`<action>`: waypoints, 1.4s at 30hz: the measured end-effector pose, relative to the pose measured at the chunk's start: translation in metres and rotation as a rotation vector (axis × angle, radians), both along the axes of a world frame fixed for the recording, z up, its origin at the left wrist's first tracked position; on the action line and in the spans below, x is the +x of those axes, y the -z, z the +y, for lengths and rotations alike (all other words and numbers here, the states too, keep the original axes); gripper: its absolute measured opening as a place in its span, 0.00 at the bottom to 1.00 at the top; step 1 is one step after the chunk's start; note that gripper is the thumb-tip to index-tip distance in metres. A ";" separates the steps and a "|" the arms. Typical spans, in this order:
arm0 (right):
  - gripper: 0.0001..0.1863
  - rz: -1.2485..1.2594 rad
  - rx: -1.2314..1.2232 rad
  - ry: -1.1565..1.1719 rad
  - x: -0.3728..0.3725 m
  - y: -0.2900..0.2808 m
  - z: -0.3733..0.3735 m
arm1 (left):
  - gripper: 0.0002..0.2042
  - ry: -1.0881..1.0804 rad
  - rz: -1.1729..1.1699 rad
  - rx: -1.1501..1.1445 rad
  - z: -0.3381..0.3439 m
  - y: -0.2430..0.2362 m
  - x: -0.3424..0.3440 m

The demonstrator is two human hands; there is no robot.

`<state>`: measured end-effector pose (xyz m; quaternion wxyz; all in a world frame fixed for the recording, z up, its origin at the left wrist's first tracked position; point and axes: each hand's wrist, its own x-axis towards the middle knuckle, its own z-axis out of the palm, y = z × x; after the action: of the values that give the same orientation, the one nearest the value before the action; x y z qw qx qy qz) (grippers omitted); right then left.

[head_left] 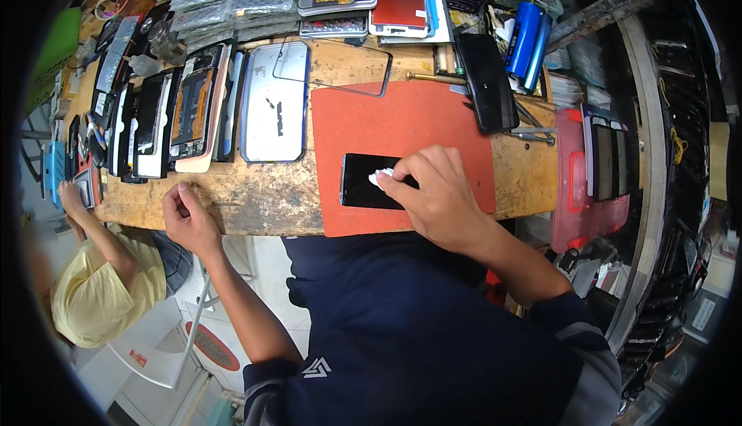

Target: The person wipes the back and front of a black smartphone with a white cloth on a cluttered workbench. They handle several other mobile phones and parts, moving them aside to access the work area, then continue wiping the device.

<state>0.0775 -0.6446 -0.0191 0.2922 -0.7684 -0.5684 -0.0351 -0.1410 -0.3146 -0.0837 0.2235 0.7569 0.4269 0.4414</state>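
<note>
A phone (357, 181) with a dark screen lies flat on an orange-red mat (402, 117). My right hand (442, 194) is over its right part, fingers pinched on a small white wad (379, 176), perhaps tissue or cotton, against the glass. The phone's right end is hidden under that hand. At the table's front edge, well left of the mat, my left hand (192, 221) rests with its fingers loosely curled and nothing visible in them.
Left of the mat lies a pale blue-edged tray (275, 117) with small dark parts. Opened phones (197, 109) stand in a row beside it. A thin black frame (384, 78) overlaps the mat's back edge. Another dark phone (485, 82) lies back right. A person in yellow (108, 287) sits at left.
</note>
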 end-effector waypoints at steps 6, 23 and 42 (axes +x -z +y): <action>0.15 -0.071 -0.064 -0.086 -0.001 0.007 0.017 | 0.10 -0.012 0.019 0.030 0.000 0.001 -0.003; 0.15 -0.210 -0.061 -0.150 -0.001 0.002 0.032 | 0.10 -0.013 0.009 0.025 -0.001 0.000 -0.003; 0.13 -0.149 -0.031 -0.202 -0.001 0.004 0.036 | 0.11 -0.036 0.050 -0.025 -0.005 -0.004 0.000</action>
<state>0.0764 -0.6085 -0.0227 0.2392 -0.7070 -0.6633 -0.0538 -0.1412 -0.3198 -0.0799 0.2142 0.7572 0.4514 0.4207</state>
